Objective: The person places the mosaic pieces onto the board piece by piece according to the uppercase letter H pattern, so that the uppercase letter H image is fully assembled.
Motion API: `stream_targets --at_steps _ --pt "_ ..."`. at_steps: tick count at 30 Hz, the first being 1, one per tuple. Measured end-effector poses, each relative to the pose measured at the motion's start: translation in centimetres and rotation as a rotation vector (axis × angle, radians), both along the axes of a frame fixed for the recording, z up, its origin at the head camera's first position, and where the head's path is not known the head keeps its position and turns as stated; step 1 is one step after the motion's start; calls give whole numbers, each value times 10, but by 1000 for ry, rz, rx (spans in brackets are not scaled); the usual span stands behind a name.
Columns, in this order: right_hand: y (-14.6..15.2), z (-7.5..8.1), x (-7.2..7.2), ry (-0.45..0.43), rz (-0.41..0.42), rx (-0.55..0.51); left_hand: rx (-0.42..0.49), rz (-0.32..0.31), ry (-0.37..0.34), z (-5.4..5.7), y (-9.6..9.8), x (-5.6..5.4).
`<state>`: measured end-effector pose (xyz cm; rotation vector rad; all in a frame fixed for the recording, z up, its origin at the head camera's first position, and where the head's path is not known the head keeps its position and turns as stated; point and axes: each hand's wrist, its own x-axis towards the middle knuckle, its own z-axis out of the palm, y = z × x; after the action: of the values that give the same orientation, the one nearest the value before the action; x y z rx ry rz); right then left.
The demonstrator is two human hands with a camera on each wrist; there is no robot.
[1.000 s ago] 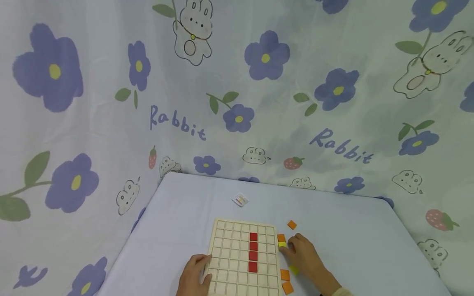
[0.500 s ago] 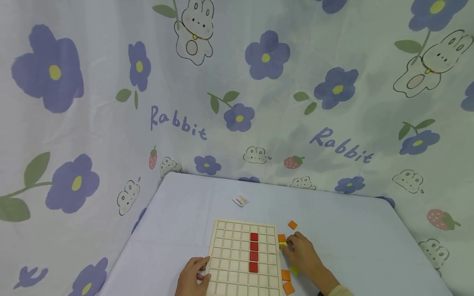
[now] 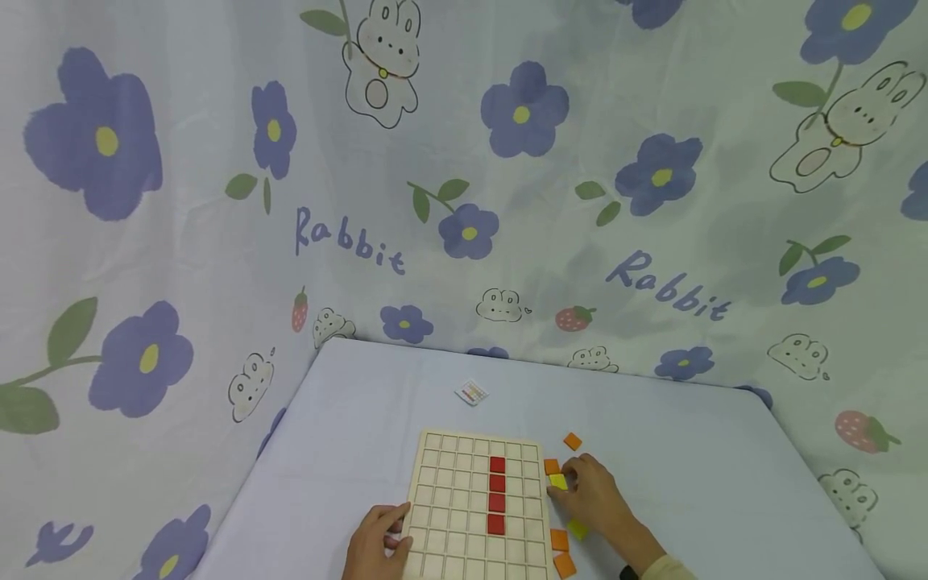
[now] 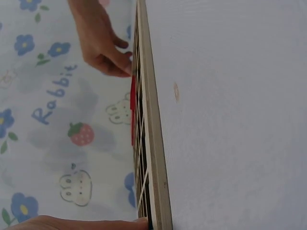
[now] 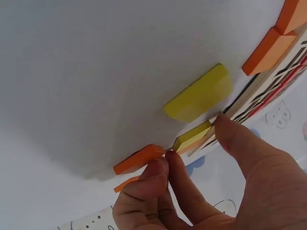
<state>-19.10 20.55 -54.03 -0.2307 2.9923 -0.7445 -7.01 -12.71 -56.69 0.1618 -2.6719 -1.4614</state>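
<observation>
A pale wooden grid board [image 3: 457, 515] lies on the white table, with a column of red square tiles [image 3: 496, 483] in its cells. At its left edge my left hand [image 3: 379, 544] holds the board, thumb and forefinger at the rim; the left wrist view shows one finger [image 4: 110, 224] reaching that edge. Beside the board's right edge, my right hand [image 3: 594, 493] pinches a yellow tile [image 5: 192, 136] between thumb and fingertips. Another yellow tile [image 5: 201, 96] lies just by it. An orange tile [image 5: 139, 159] sits close to the fingertips.
More orange tiles [image 3: 560, 540] lie along the board's right side, and one orange tile [image 3: 573, 441] is farther back. A small printed card [image 3: 472, 392] rests behind the board. A flowered rabbit curtain [image 3: 522, 193] hangs behind the table.
The yellow tile at my right fingertips has shifted slightly toward the hand, away from the orange tile, and shows more fully. My left hand has drawn back slightly at the board's edge.
</observation>
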Motion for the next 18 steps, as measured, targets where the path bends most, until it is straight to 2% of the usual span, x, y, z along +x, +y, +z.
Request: stream_targets --at_steps 5,10,18 --pt "-1 5 0 -35 -29 14 -1 0 4 0 0 0" --pt "-1 11 1 -76 -55 88 18 4 -23 -1 1 -2" --pt "6 5 -6 -96 65 209 40 -29 3 4 -2 -3"
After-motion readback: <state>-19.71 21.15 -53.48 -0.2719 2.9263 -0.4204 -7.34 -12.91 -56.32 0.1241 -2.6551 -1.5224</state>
